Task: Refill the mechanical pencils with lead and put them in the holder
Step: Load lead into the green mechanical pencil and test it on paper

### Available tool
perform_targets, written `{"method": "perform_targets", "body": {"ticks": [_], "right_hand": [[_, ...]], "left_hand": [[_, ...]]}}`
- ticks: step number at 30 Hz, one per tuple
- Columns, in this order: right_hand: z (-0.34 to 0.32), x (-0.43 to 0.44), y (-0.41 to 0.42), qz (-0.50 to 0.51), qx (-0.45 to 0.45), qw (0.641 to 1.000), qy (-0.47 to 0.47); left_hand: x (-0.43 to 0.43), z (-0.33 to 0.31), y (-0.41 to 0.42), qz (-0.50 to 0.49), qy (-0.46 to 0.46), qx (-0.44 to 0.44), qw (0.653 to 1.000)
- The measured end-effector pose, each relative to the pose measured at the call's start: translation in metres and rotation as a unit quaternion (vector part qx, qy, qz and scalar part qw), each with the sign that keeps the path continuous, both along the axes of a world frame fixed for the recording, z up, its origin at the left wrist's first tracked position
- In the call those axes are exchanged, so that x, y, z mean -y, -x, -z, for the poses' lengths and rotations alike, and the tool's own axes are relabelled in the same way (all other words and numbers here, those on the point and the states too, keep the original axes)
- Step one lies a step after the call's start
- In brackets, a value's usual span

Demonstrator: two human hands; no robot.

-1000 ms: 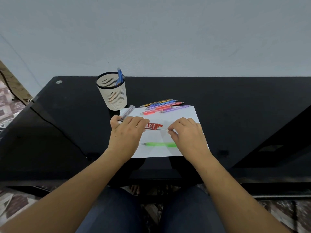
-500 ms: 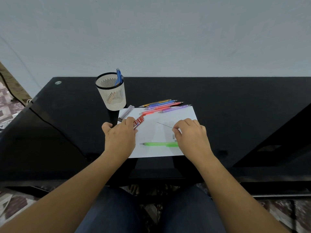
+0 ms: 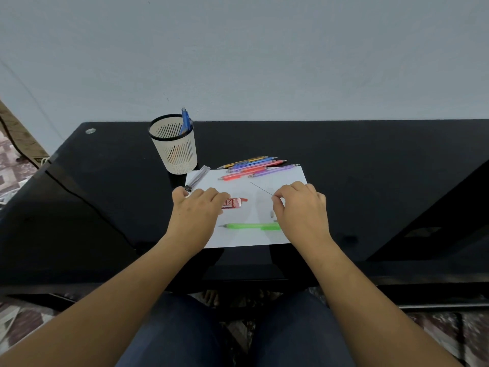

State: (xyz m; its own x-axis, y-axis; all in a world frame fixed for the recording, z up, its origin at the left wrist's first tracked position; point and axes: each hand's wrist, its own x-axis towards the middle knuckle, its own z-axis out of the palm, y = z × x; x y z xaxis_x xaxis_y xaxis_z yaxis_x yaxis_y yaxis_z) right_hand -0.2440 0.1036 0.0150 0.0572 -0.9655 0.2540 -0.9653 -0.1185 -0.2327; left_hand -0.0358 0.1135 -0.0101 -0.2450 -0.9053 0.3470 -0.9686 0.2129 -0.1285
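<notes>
One thin lead [image 3: 260, 188] is now clear of the red lead case [image 3: 234, 203]; a second ago it ran straight from the case's mouth to the right hand [image 3: 299, 207]. That hand pinches the lead's near end between thumb and fingertip above the right half of the white sheet of paper [image 3: 251, 238], and the free end slants up towards the sheet's far edge.

The case has swung out to the sheet's left edge and come back, and it lies flat near the sheet's middle. The left hand [image 3: 197, 210] has its fingers over the case's left end; I cannot tell whether it grips the case or has let go.

The green pencil [image 3: 251, 226] lies untouched across the sheet's near half, tip to the left, with small cap pieces [image 3: 271, 214] just beside its right end. So the lead is out, and feeding it into that open pencil looks like the next step.

Several loose pencils [image 3: 254, 165] wait at the sheet's far edge. The holder [image 3: 174, 147] stands off the far left corner with one blue pencil [image 3: 186, 123] inside.
</notes>
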Motion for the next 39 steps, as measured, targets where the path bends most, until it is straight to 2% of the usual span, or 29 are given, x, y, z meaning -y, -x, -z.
{"method": "perform_targets", "body": {"ticks": [5,9,15,31,35,39], "right_hand": [[-0.008,0.008,-0.009,-0.020,0.004,1.000,0.013],[-0.012,0.010,-0.015,-0.029,0.004,0.999,0.012],[-0.012,0.007,-0.015,-0.039,-0.002,0.999,0.003],[-0.003,0.008,-0.023,0.009,0.023,1.000,0.014],[-0.005,0.011,-0.018,0.022,-0.017,0.999,0.025],[-0.003,0.009,-0.011,0.031,-0.045,0.998,0.037]], "left_hand": [[0.002,0.000,0.004,0.074,0.042,-0.011,0.996],[0.001,-0.005,0.008,0.089,0.053,-0.003,0.995],[-0.003,-0.015,0.013,0.049,-0.027,0.012,0.998],[-0.010,-0.024,0.034,-0.011,-0.097,0.015,0.995],[-0.002,-0.024,0.029,-0.033,-0.113,0.033,0.992],[0.003,-0.020,0.010,-0.103,-0.102,0.045,0.988]]}}
